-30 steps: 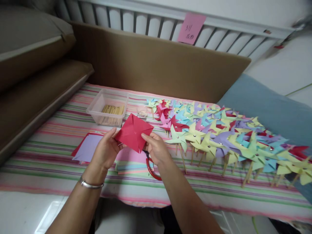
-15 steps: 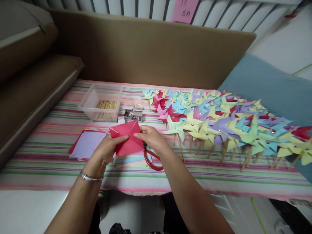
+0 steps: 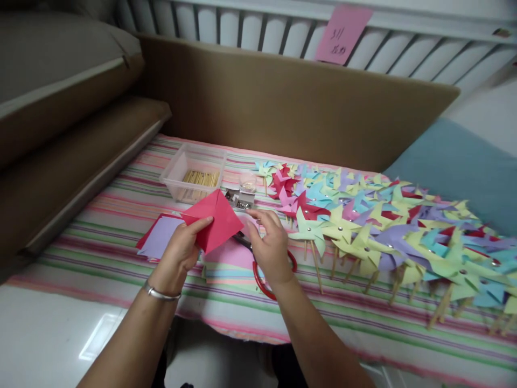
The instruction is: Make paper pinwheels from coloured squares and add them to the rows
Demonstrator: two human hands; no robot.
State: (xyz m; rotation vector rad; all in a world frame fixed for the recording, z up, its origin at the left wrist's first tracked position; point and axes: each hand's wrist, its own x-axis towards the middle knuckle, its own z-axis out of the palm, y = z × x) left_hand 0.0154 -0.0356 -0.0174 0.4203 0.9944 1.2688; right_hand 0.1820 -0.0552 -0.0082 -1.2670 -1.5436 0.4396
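My left hand [image 3: 181, 250] is closed on the lower left corner of a red paper square [image 3: 216, 220] with diagonal creases, holding it tilted above the cloth. My right hand [image 3: 270, 243] is off the paper and lies with bent fingers on the red-handled scissors [image 3: 262, 281]. The scissors rest on a stack of coloured paper sheets [image 3: 228, 265], and their blades [image 3: 242, 240] poke out from under the red square. Purple and red sheets [image 3: 158, 238] lie just left of my left hand.
On the striped cloth [image 3: 121, 213] behind my hands stand a clear plastic box of wooden sticks [image 3: 194, 173], a small clear cup [image 3: 247, 183] and a heap of metal pins [image 3: 238, 201]. Many finished paper pinwheels [image 3: 383, 229] fill the right side. A brown board [image 3: 283, 102] backs the table.
My right hand let go of the red square and dropped onto the scissors. The left hand alone now holds the paper, which has tipped up and to the left.
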